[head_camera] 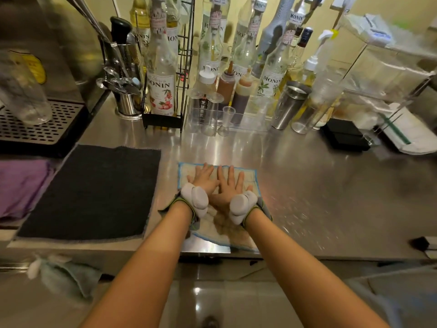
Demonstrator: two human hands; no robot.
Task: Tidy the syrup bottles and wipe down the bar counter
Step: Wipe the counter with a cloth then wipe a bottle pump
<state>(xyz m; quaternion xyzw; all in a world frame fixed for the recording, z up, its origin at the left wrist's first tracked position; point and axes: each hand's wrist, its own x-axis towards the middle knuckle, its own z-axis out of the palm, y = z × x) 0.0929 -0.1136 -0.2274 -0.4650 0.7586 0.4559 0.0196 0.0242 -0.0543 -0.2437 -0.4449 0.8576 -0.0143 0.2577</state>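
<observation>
While both hands press it, blue-edged cloth (246, 176) lies flat.

The cloth (246, 178) is beige with a light blue border. Near the counter's left edge lies a dark grey mat (94, 190), and beside it a purple cloth (21, 185). The counter (319, 185) is shiny silver steel.

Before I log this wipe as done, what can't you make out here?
Head view:
- Counter under the cloth: covered by it and both hands, left, right.
- Syrup bottles: tops cut off by the upper edge.
- Shelf at right: blurred.
- Small label print: unreadable.
</observation>
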